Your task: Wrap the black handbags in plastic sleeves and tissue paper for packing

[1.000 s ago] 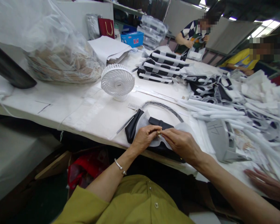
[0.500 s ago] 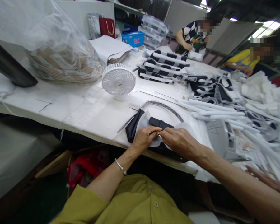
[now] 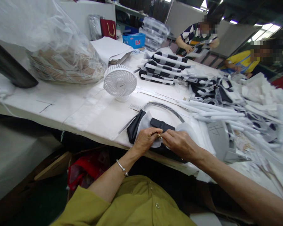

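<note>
A black handbag (image 3: 134, 127) lies at the table's front edge, partly covered by white tissue, with a black strap tab (image 3: 162, 124) across its upper part. Its wrapped handle (image 3: 166, 106) arcs out on the far side. My left hand (image 3: 146, 138) pinches a small gold-coloured metal clasp (image 3: 158, 135) over the bag. Close beside it, my right hand (image 3: 179, 142) has its fingertips pressed together at the same clasp. What exactly the right fingertips grip is hidden.
A small white fan (image 3: 120, 83) stands behind the bag. To the right are a grey holder (image 3: 218, 138), white padding rolls (image 3: 212, 110) and heaped wrapping. Stacked wrapped black pieces (image 3: 163, 67) lie farther back. A large plastic sack (image 3: 63, 59) sits left. Two people work across the table.
My hands stay together at the clasp, with the right one shifted very slightly. A hand seen at the right edge is gone. Across the table, a person's hands have moved apart.
</note>
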Motion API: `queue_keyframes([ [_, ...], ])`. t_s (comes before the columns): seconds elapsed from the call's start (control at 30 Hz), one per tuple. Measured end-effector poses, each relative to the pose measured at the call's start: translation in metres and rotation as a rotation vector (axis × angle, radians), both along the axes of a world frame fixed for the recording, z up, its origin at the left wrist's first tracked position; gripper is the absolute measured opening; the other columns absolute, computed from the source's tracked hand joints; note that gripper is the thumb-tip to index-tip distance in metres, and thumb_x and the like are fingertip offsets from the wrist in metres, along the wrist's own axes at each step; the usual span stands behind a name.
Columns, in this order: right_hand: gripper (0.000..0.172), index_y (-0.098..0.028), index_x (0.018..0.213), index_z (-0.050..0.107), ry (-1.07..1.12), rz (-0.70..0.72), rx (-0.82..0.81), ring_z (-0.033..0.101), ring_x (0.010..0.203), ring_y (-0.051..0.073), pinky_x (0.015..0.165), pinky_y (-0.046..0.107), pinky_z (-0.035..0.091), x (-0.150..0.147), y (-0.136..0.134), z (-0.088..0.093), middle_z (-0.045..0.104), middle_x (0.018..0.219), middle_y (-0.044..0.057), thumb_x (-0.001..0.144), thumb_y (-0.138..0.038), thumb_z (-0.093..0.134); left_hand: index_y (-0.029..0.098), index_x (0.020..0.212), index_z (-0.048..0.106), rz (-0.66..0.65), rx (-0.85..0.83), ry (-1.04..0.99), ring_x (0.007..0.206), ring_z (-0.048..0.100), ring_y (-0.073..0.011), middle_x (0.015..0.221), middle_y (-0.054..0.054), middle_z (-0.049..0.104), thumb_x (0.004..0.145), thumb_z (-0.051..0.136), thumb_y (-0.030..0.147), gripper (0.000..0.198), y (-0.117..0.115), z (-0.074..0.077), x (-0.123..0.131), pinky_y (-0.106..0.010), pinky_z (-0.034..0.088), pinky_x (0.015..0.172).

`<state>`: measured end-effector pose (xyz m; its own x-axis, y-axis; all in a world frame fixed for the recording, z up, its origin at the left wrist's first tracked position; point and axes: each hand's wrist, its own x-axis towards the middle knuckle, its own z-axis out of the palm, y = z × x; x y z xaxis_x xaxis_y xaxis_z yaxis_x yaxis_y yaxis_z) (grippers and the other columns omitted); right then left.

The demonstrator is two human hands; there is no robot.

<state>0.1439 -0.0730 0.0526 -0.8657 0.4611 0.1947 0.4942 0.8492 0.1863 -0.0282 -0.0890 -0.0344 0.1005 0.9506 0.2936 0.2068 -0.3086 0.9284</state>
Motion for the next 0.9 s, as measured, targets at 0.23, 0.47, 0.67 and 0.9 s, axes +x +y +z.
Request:
queue_keyframes([
  [0.23, 0.019, -0.018, 0.081, 0.065, 0.171, -0.132, -0.241, 0.055, 0.059, 0.010, 0.058, 0.021, 0.039, 0.006, 0.006, -0.013, 0.065, 0.072, 0.001, 0.090, -0.017, 0.048, 0.022, 0.102, 0.074, -0.008, -0.029, -0.002, 0.088, 0.071, -0.0140, 0.099, -0.001, 0.077, 0.087, 0.058, 0.012, 0.024, -0.002, 0.005, -0.001, -0.024, 0.054, 0.086],
  [0.47, 0.013, -0.018, 0.084, 0.064, 0.296, -0.180, -0.339, 0.061, 0.066, 0.012, 0.065, 0.022, 0.046, 0.007, 0.006, -0.016, 0.066, 0.075, 0.002, 0.088, -0.017, 0.051, 0.021, 0.102, 0.074, -0.010, -0.028, -0.004, 0.088, 0.071, -0.0145, 0.099, -0.001, 0.077, 0.086, 0.059, 0.011, 0.023, -0.001, 0.008, -0.001, -0.023, 0.054, 0.086],
  [0.67, 0.013, -0.019, 0.083, 0.063, 0.353, -0.202, -0.365, 0.064, 0.069, 0.015, 0.068, 0.024, 0.049, 0.003, 0.006, -0.015, 0.068, 0.075, 0.003, 0.087, -0.017, 0.051, 0.023, 0.103, 0.074, -0.030, -0.032, 0.012, 0.091, 0.070, -0.0148, 0.101, 0.000, 0.077, 0.087, 0.059, 0.011, 0.025, -0.001, 0.007, -0.001, -0.024, 0.053, 0.088],
  [0.9, 0.010, -0.020, 0.079, 0.063, 0.487, -0.362, -0.453, 0.063, 0.062, 0.015, 0.062, 0.025, 0.049, -0.001, 0.008, -0.006, 0.069, 0.071, 0.002, 0.081, -0.019, 0.053, 0.022, 0.106, 0.073, -0.028, -0.008, 0.012, 0.091, 0.070, -0.0149, 0.101, -0.001, 0.076, 0.086, 0.058, 0.010, 0.027, -0.002, 0.006, -0.001, -0.024, 0.053, 0.087],
])
